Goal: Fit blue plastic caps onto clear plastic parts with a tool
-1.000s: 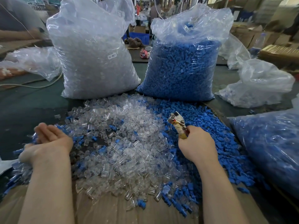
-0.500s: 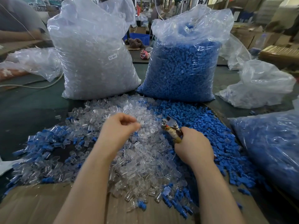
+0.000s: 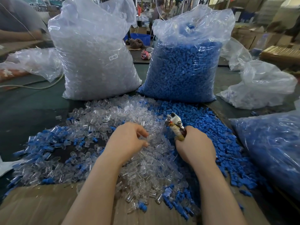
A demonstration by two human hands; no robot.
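A heap of clear plastic parts [image 3: 113, 120] covers the middle of the table, with loose blue caps [image 3: 203, 120] piled to its right. My left hand [image 3: 128, 140] hovers over the clear heap, its fingers and thumb pinching a clear part [image 3: 150, 138]. My right hand [image 3: 194, 146] grips the handle of a plier-like tool [image 3: 174, 124], whose metal head points up and away, just right of my left fingers. Finished pieces with blue caps [image 3: 43, 148] lie scattered at the left of the heap.
A tall bag of clear parts [image 3: 95, 54] and a tall bag of blue caps [image 3: 186, 67] stand behind the heaps. Another bag of blue pieces [image 3: 272, 148] lies at the right. Crumpled bags [image 3: 263, 88] sit far right, and cardboard [image 3: 32, 207] lies at the near edge.
My left hand has come from the far left of the heap to its middle and taken hold of a clear part. My right hand with the tool has barely shifted.
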